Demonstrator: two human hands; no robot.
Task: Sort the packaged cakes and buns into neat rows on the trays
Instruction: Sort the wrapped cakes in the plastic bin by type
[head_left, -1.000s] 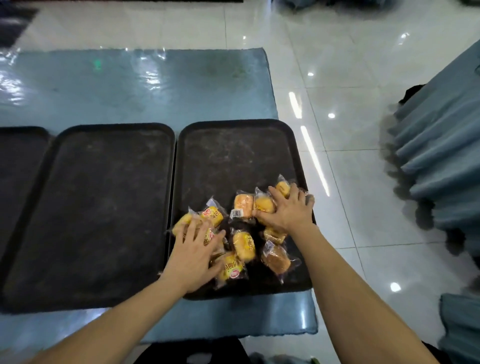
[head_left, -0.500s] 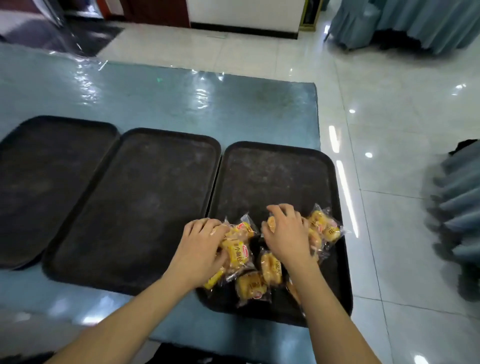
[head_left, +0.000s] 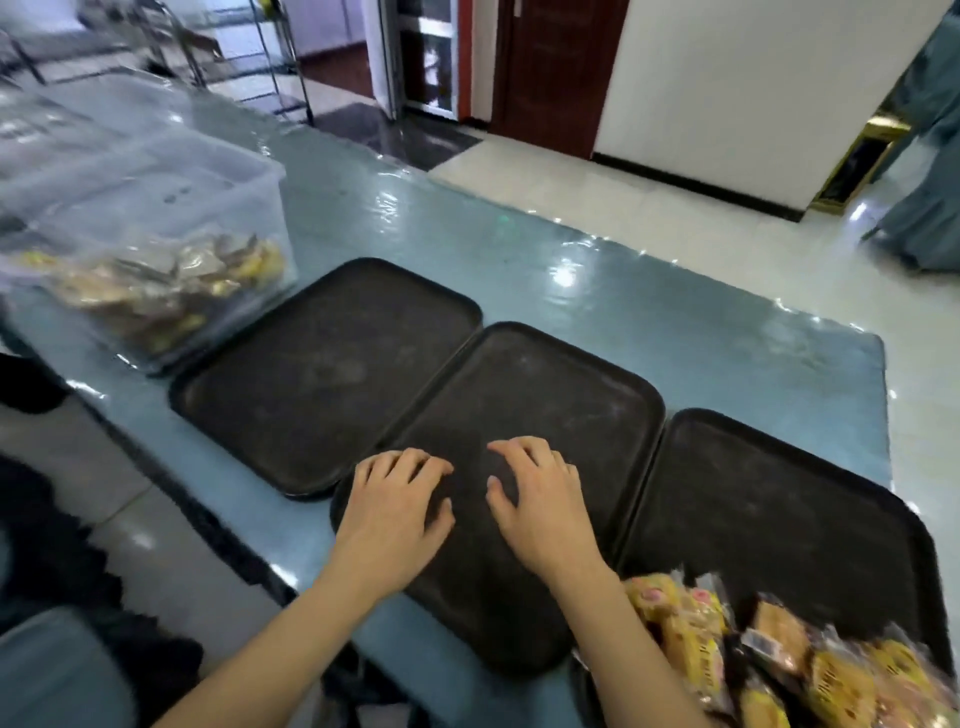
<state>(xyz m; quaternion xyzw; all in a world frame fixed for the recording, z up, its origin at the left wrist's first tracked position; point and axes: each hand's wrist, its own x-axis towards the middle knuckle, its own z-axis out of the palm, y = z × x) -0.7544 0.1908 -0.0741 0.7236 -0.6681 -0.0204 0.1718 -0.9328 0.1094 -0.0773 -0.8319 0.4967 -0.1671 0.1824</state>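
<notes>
Over the middle tray (head_left: 524, 395): left hand (head_left: 395, 504) and right hand (head_left: 540, 499), fingers loosely curled, empty; packaged buns (head_left: 769, 654) right of the right hand.

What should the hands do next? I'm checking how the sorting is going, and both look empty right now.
Probably reach the right hand back to the heap of packaged cakes on the right tray and bring one over. Both it and the left hand hover with nothing in them above the middle tray, which holds no cakes.
</notes>
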